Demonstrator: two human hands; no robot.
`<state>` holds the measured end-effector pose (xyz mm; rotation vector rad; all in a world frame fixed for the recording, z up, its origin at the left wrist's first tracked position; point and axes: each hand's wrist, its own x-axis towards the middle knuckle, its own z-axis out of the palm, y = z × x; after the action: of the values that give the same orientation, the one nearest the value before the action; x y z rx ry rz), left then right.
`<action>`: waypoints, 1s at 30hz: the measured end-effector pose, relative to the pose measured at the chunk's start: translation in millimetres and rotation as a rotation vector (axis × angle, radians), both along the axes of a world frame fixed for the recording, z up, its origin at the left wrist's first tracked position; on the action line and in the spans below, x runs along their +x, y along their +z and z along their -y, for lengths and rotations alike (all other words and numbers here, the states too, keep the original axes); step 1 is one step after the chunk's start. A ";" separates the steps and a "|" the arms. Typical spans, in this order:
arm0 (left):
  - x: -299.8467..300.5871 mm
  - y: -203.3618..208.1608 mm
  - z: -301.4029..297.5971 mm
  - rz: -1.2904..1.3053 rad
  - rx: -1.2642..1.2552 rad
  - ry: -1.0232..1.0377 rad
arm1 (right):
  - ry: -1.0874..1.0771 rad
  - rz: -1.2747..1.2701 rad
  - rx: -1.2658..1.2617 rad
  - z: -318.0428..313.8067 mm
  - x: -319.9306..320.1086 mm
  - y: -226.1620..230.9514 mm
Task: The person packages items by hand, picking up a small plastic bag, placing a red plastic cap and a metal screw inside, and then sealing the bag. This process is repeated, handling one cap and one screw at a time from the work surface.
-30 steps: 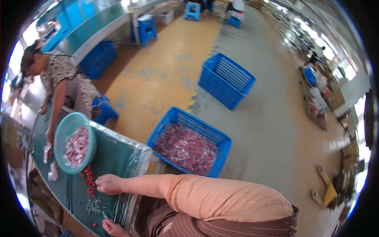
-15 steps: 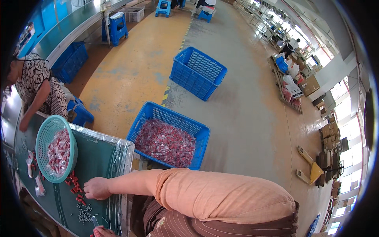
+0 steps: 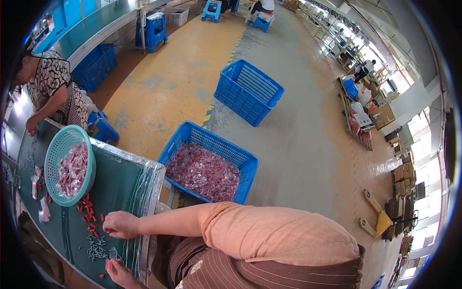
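- The red pieces (image 3: 88, 208) are short, like little tubes (some lie over others); they make a loose trail just below the green basin (image 3: 92, 166).
- The grey pins (image 3: 97, 249), thin and dull, lie crossed in a small heap farther below this basin, after the red pieces.
- The left hand (image 3: 121, 274), well below the basin, has its fingers pressed together and pinches a small clear bag (image 3: 113, 252); something reddish shows at these fingers.
- The right hand (image 3: 121, 224), to the lower right of the basin, has curled fingers beside the trail; one red piece is at their tips, but I cannot tell if it is gripped.
- The basin has a pierced wall and holds many clear packets (image 3: 73, 169) with red inside; it stands on the green table (image 3: 118, 185), close to the trail's upper end.
- To the upper left of the basin, a co-worker (image 3: 53, 98) leans toward the table.
- Right of the basin, on the floor, a blue crate (image 3: 192, 130) carries similar packets.
- Far right of the basin, a white box (image 3: 364, 120) bears dark marks (too small for reading).
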<state>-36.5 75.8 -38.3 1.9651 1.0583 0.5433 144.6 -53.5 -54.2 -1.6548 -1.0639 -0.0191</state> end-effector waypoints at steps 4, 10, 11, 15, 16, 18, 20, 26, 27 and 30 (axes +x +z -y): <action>8.3 -13.9 -11.8 0.124 -0.158 -0.101 | 0.005 -0.394 -0.004 -1.3 -18.2 9.7; 33.8 -5.2 8.6 0.076 -0.066 -0.124 | 0.125 -0.424 0.041 6.6 -34.2 15.2; 48.3 11.6 30.2 0.112 -0.061 -0.133 | 0.098 -0.369 0.082 15.9 -28.9 15.0; 64.3 36.9 63.2 0.140 0.040 -0.189 | 0.036 -0.276 -0.029 41.1 -24.0 38.1; 64.9 32.6 67.0 0.224 0.079 -0.181 | 0.049 -0.255 -0.054 43.0 -23.1 42.2; 64.7 30.5 74.2 0.303 -0.054 -0.092 | 0.100 -0.233 -0.085 42.0 -24.4 48.3; 59.1 30.2 73.7 0.279 -0.076 -0.036 | 0.070 -0.204 -0.093 39.6 -27.4 48.2; 54.1 21.3 72.3 0.242 -0.281 -0.031 | 0.127 0.123 -0.243 32.1 -24.1 48.2; 52.8 17.9 70.9 0.238 -0.280 -0.016 | 0.164 0.201 -0.301 32.0 -22.9 49.0; 51.9 16.4 70.5 0.242 -0.411 -0.001 | 0.202 0.139 -0.335 32.7 -15.8 47.6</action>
<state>15.5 5.3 -21.9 1.4999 0.9311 0.5029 128.8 -86.2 -6.6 -1.8547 -1.3946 0.1882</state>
